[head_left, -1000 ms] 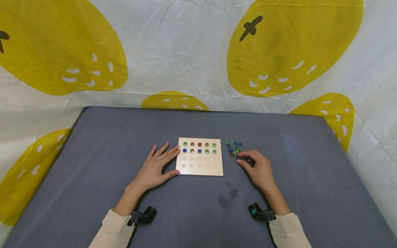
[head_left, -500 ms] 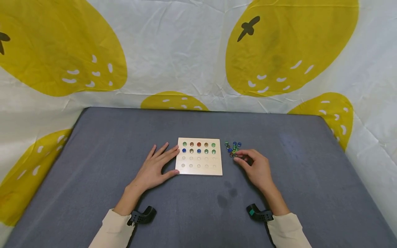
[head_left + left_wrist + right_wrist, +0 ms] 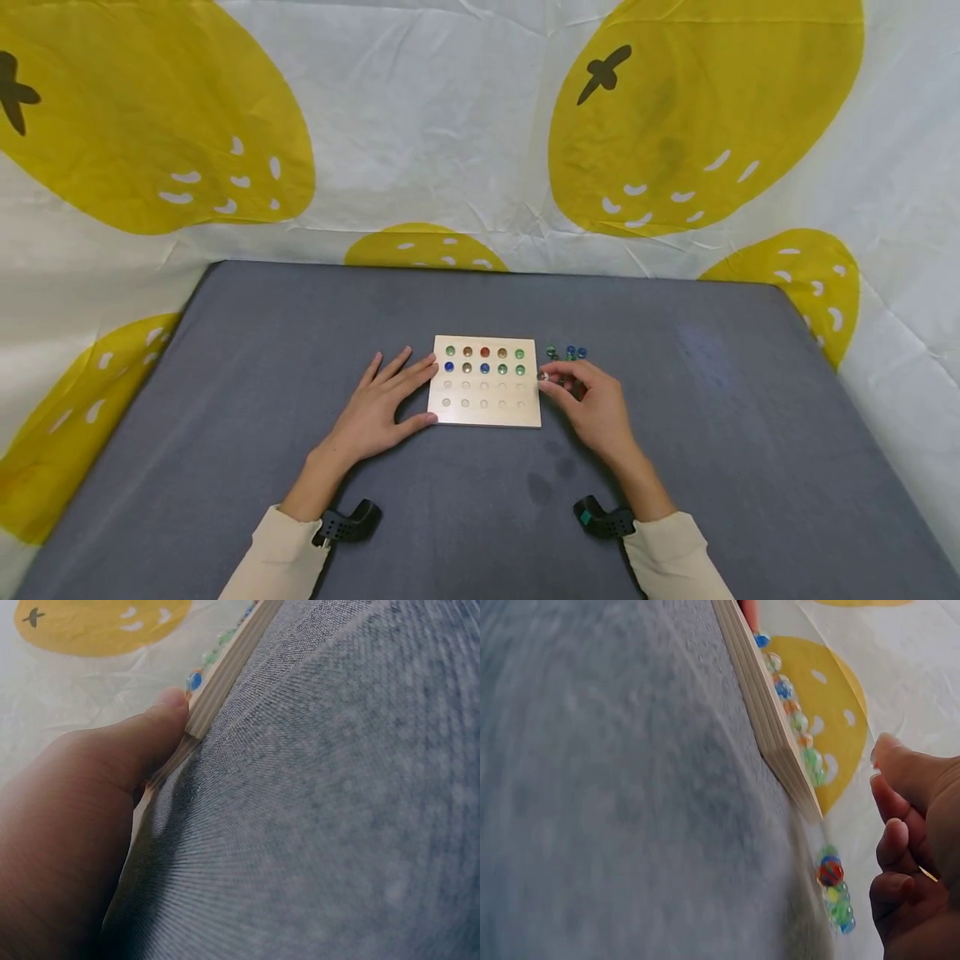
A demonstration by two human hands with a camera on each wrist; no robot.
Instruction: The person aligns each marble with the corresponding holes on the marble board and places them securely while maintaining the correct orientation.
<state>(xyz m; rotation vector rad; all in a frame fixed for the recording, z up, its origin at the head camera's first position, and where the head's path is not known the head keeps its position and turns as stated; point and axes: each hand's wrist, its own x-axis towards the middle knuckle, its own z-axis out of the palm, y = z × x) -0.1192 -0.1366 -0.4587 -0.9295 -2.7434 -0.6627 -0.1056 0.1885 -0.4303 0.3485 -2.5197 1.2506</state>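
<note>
A pale wooden board (image 3: 493, 417) with rows of round hollows lies on the table. Glass marbles (image 3: 484, 368) in green, amber, red and blue fill its two far rows, and the two near rows are bare. My left hand (image 3: 372, 414) rests with spread fingers at the board's left edge, thumb against its near corner. Between thumb and index finger my right hand (image 3: 596, 410) pinches a small marble (image 3: 543, 377) by the board's right edge. Its colour is hard to tell. In the right wrist view the right hand (image 3: 922, 840) hovers above the board's level.
Right of the board lie several loose marbles (image 3: 572, 352), partly hidden behind my right hand. Grey cloth covers the table (image 3: 465, 508). A white curtain (image 3: 427, 108) with yellow fruit shapes hangs behind and at the sides.
My right hand has moved left from the loose marbles to the board's right edge, carrying a marble. The left hand has stayed on the board's left side.
</note>
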